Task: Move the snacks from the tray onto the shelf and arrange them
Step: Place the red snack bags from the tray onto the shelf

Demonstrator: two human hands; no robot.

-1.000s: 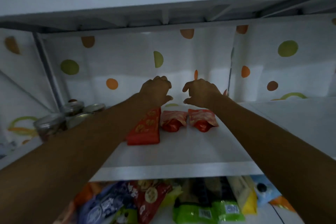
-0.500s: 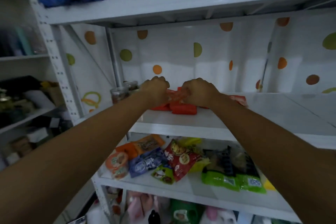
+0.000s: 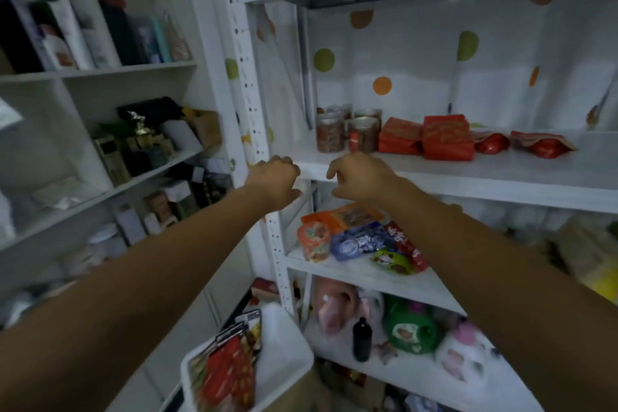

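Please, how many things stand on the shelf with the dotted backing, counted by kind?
Clear plastic jars with brown contents: 4 visible
Flat red-orange rectangular packets: 2
Small red pouches lying flat: 2
Total: 8

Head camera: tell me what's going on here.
A person is stocking a white shelf with snacks. Both hands are empty, the left hand and right hand hovering at the shelf's front edge with no grip on anything. Red snack packets lie in a row on the shelf beside some clear jars. Below, a white tray holds more packets not yet shelved.
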